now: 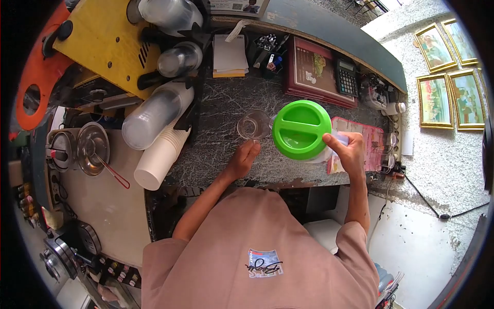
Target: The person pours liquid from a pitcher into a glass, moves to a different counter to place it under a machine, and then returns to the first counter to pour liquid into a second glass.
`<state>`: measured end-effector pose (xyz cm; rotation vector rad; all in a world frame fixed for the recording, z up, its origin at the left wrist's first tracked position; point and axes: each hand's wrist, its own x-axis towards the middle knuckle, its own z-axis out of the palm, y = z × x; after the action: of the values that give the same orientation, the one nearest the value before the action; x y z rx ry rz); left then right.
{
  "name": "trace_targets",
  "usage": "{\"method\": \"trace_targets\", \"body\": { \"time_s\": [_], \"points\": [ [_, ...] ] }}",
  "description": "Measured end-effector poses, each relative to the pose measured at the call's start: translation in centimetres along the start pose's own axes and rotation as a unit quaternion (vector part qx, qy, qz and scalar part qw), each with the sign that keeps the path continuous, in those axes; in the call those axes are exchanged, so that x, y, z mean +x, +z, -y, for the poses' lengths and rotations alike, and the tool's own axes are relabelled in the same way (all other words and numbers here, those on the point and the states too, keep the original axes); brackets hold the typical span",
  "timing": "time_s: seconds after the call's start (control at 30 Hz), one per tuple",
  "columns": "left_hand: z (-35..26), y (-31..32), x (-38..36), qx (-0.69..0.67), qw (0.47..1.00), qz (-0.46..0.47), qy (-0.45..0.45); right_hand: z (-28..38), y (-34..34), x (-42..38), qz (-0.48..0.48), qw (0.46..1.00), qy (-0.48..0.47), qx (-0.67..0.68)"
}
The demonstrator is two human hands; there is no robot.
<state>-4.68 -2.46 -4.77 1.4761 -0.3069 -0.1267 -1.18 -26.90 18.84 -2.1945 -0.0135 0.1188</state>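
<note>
In my right hand (350, 153) is the handle of a plastic pitcher with a round bright green lid (301, 129). My thumb lies near the lid's edge, and the lid covers most of the body. The pitcher's left side is close to a clear glass cup (251, 125) on the dark counter. My left hand (243, 160) is closed at the cup's near side, its fingertips against the lower rim. Whether the cup has a handle there is hard to make out. No liquid can be made out in the cup.
Stacked clear plastic cups (157, 116) and paper cups (160, 159) stick out from the left. Maroon menus (312, 69) carry a calculator (346, 78) at the back. A pink tray or mat (366, 147) lies right of the pitcher. A strainer (93, 149) rests farther left.
</note>
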Motion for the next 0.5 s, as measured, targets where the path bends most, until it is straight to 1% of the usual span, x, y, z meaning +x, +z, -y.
{"method": "trace_targets", "body": {
  "time_s": [0.03,0.13,0.27,0.33,0.43,0.5],
  "points": [
    [0.0,-0.1,0.0,-0.001,1.0,0.001,-0.001,0.8,0.0,0.1,0.021,0.999,0.026,-0.013],
    [-0.3,-0.2,0.1,0.018,1.0,0.014,0.001,1.8,-0.1,0.4,0.04,0.998,0.029,-0.041],
    [-0.6,-0.3,0.2,0.027,1.0,0.014,0.007,1.6,0.0,0.8,0.045,0.997,0.028,-0.048],
    [-0.4,-0.3,0.2,0.03,0.999,0.018,0.005,1.2,0.0,1.1,0.042,0.996,-0.044,-0.066],
    [-0.1,-0.4,0.2,0.02,0.999,0.024,0.016,2.5,0.1,1.3,0.063,0.996,-0.016,-0.061],
    [-0.2,-0.5,0.2,0.037,0.999,0.032,0.009,3.2,0.2,1.5,0.072,0.995,-0.002,-0.067]
  ]
}}
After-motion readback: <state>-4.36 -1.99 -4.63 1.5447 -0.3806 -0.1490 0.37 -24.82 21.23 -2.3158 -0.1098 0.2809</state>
